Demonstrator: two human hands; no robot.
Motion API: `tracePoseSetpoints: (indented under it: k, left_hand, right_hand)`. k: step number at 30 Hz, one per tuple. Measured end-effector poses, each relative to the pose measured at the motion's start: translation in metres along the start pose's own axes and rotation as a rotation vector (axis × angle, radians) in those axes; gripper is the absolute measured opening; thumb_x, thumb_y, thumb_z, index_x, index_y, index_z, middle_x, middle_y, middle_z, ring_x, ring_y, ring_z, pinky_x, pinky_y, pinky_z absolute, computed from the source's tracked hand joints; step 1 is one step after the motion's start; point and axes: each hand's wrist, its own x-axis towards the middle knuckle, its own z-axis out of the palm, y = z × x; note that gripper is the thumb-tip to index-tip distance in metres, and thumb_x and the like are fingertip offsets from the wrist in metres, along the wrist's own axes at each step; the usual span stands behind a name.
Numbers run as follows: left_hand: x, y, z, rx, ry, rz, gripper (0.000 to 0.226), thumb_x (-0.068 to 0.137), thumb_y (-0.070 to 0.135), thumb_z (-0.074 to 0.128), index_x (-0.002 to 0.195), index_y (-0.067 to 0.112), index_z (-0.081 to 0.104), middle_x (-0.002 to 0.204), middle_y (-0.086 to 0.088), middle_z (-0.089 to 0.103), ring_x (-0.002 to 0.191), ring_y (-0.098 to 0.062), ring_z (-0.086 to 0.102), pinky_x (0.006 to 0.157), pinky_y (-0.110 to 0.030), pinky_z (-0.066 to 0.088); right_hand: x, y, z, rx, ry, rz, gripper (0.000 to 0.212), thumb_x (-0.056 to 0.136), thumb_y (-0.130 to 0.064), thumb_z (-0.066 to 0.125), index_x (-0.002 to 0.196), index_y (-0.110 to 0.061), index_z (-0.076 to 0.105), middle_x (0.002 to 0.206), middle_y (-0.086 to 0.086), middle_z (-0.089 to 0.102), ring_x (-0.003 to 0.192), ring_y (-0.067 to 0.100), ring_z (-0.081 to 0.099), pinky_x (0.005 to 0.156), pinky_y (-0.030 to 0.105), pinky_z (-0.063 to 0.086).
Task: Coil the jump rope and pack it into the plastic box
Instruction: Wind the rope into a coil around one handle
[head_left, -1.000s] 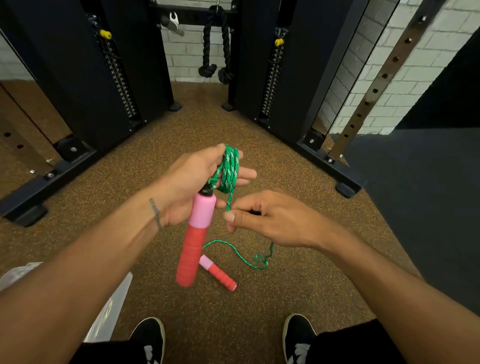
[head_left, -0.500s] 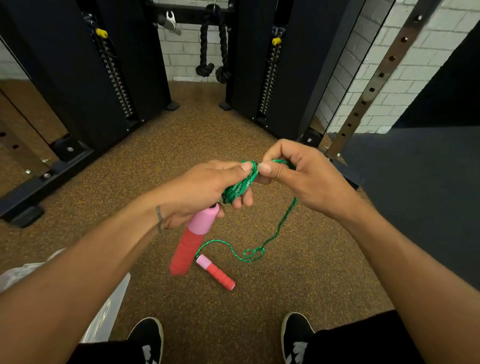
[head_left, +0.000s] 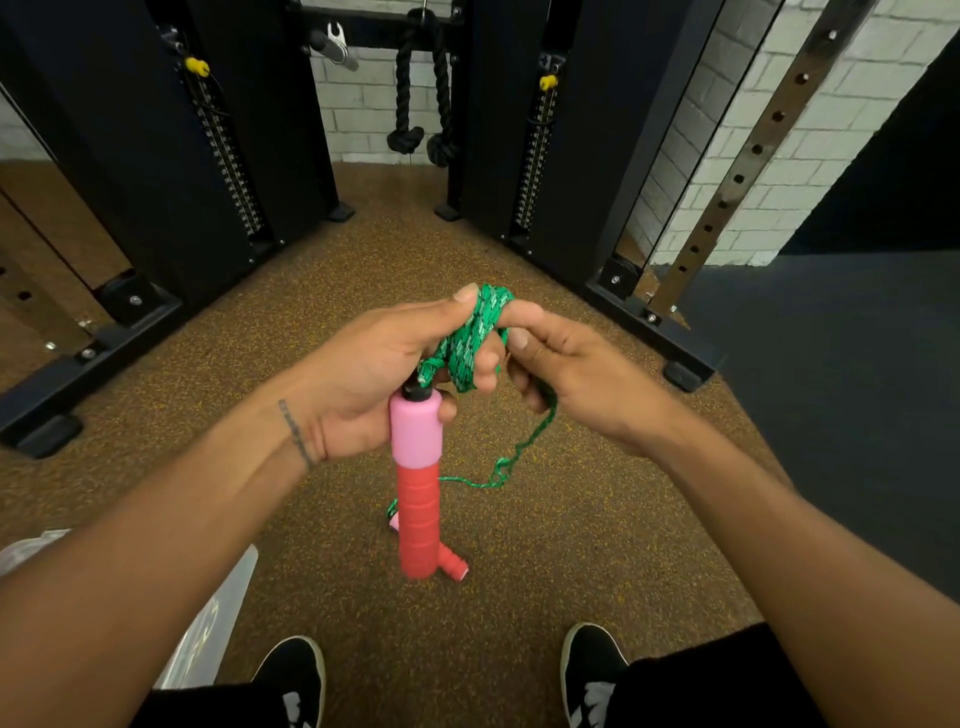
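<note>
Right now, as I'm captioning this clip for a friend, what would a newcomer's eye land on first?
The bright green rope wound round the fingers of the left hand, centre frame, draws the eye first, with the pink-and-red handle hanging just below it. The right hand pinches the loose strand beside the coil, and that strand trails down to the speckled brown floor. Black weight stacks rise behind.

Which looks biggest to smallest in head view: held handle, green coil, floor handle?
1. held handle
2. green coil
3. floor handle: mostly hidden behind the held one and farther away, so unsure.
</note>
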Motion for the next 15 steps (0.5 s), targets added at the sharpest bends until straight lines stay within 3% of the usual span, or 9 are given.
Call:
tracePoseSetpoints:
  k: [2,5,8,15]
  left_hand:
    - [0.0,0.0,0.0,-0.026,-0.016,0.01,0.048,0.094,0.04,0.045,0.127,0.011,0.065,0.074,0.002,0.058,0.071,-0.007,0.057,0.044,-0.019,0.043]
    - [-0.001,0.001,0.003,-0.06,-0.019,0.012,0.047,0.095,0.038,0.045,0.131,0.012,0.062,0.079,0.003,0.06,0.078,-0.006,0.064,0.046,-0.019,0.044]
    - [0.0,-0.001,0.005,-0.021,0.043,0.025,0.042,0.095,0.032,0.047,0.13,0.014,0.062,0.082,0.004,0.064,0.08,-0.007,0.067,0.047,-0.019,0.042]
    - [0.001,-0.003,0.007,-0.003,0.125,0.044,0.038,0.094,0.033,0.05,0.127,0.021,0.066,0.089,0.003,0.068,0.087,-0.006,0.067,0.049,-0.018,0.045]
  right_hand:
    - [-0.002,-0.001,0.008,0.008,-0.043,0.044,0.023,0.105,-0.027,0.044,0.104,-0.014,0.063,0.074,0.001,0.054,0.066,0.015,0.052,0.065,0.035,0.045]
    - [-0.004,-0.003,0.021,0.021,-0.103,0.092,0.02,0.105,-0.022,0.044,0.097,-0.024,0.062,0.075,0.002,0.059,0.065,0.015,0.056,0.066,0.034,0.048]
    - [-0.003,-0.003,0.025,0.03,-0.096,0.122,0.022,0.104,-0.018,0.046,0.089,-0.021,0.061,0.073,0.002,0.062,0.065,0.016,0.06,0.069,0.037,0.051]
    - [-0.004,-0.004,0.021,-0.012,-0.114,0.139,0.026,0.104,-0.022,0.048,0.082,-0.023,0.062,0.074,0.003,0.062,0.063,0.013,0.06,0.064,0.031,0.051]
